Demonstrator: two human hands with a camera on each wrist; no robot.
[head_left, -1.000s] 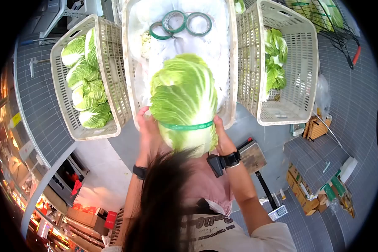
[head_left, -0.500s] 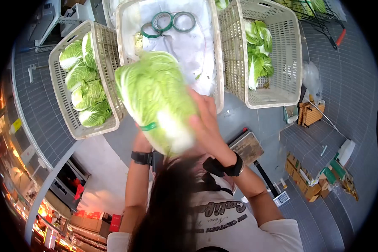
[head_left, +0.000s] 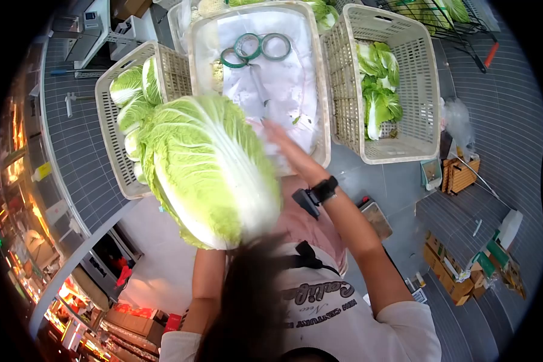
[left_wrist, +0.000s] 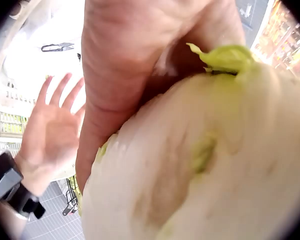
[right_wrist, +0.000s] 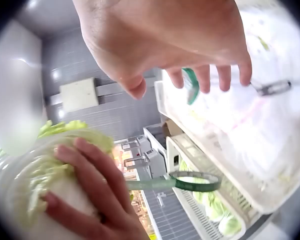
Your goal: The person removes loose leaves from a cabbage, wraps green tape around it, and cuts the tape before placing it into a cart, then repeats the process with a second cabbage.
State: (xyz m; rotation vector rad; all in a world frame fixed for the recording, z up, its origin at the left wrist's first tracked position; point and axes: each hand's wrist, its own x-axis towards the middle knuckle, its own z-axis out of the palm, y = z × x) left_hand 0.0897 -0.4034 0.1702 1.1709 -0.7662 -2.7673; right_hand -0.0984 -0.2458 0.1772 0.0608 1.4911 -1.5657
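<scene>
A large Chinese cabbage (head_left: 208, 169) is held up left of centre in the head view, hiding most of the left hand. In the right wrist view the fingers of my left hand (right_wrist: 102, 190) grip its leafy side; the left wrist view shows its pale base (left_wrist: 190, 165) close up. A green tape strip (right_wrist: 152, 184), ending in a ring, sticks out beside that hand. My right hand (head_left: 288, 148) holds nothing, its fingers straight over the near part of the lined middle crate (head_left: 324, 120), apart from the cabbage.
Green tape rolls (head_left: 248, 46) and small black snips (left_wrist: 57, 47) lie on the white lining. Cabbages fill part of the left crate (head_left: 105, 133), behind the held cabbage. Leafy heads (head_left: 377, 90) sit in the right crate (head_left: 404, 151). Cardboard boxes (head_left: 446, 271) stand on the floor at right.
The cabbage has tilted and moved left and up toward the head camera, and its green band is out of sight. My right hand has let go of it and moved away, over the middle crate.
</scene>
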